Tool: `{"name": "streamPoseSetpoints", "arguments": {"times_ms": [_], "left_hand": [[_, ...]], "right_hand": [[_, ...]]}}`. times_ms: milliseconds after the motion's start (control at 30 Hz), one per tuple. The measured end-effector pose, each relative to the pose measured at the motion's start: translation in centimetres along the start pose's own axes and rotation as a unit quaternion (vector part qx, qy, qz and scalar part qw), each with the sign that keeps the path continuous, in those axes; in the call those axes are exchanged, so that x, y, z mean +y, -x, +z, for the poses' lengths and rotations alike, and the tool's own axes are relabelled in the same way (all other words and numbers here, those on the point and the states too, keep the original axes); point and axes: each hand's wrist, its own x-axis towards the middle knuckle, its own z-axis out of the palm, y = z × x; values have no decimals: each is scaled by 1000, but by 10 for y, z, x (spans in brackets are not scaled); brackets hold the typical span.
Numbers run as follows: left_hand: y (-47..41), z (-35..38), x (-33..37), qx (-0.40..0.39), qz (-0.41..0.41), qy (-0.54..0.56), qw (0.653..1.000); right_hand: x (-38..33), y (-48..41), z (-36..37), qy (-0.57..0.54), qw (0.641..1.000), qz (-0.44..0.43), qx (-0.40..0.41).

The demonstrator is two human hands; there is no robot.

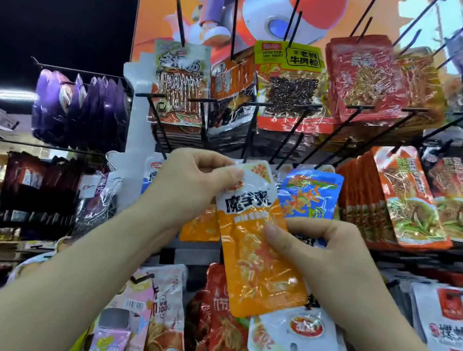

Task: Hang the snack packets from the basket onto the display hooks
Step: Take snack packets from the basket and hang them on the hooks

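A: What is the big thing above the hands?

B: A rack (138,125), full of snacks.

A: What are the hands doing?

B: The left hand (193,181) pinches the top corner of a packet with thumb and fingers. The right hand (321,249) pinches its side, lower down.

A: Where is the packet?

B: The orange and white packet (256,239) is between the two hands. It is tilted, with its white top up by the left hand. I think it is not on a hook yet.

A: And the hooks?

B: Black hooks (178,5) stick out of the rack. The nearest ones end just above the left hand.

A: What could go wrong?

B: The packet is shiny and bendy. If the top flops, the hook could miss the little hole and poke the bag. If a pinch slips, the packet could fall. The hooks sit close together, so it could go on the wrong one. It could also bump the blue packet (310,194) just above the right hand.

A: What can't you see?

B: The basket is not in the picture. White packets (298,344) show under the right hand, upside down. I can't tell if that hand holds them too. I can't see the hole in the top either. The left thumb may cover it.
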Motion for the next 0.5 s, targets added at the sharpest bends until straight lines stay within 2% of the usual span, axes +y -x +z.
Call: {"name": "streamPoseSetpoints", "arguments": {"times_ms": [200,367,500], "left_hand": [[-43,24,5,102,68,-69,990],[-70,37,14,123,114,-133,977],[-72,41,14,127,121,-163,971]], "right_hand": [[6,-25,-17,17,1000,-21,0],[8,-44,-23,-10,1000,-16,6],[7,-47,-29,-13,1000,-11,-14]]}}
